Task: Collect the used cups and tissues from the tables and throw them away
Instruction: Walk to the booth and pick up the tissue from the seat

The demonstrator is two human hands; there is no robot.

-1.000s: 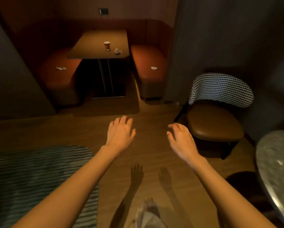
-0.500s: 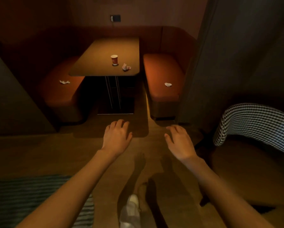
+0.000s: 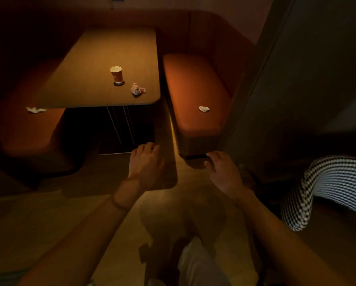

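Before a dim booth, both hands, left (image 3: 145,164) and right (image 3: 224,173), reach empty, fingers loosely curled, red paper cup (image 3: 116,74) and crumpled tissues (image 3: 137,89) uncollected on the wooden surface (image 3: 86,65).

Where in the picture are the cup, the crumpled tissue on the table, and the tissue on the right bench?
cup (image 3: 116,76): head view, on its red side wall.
table tissue (image 3: 136,89): head view, on the middle of the wad.
right bench tissue (image 3: 204,109): head view, on its white centre.

Left tissue (image 3: 36,110) perhaps half-hidden.
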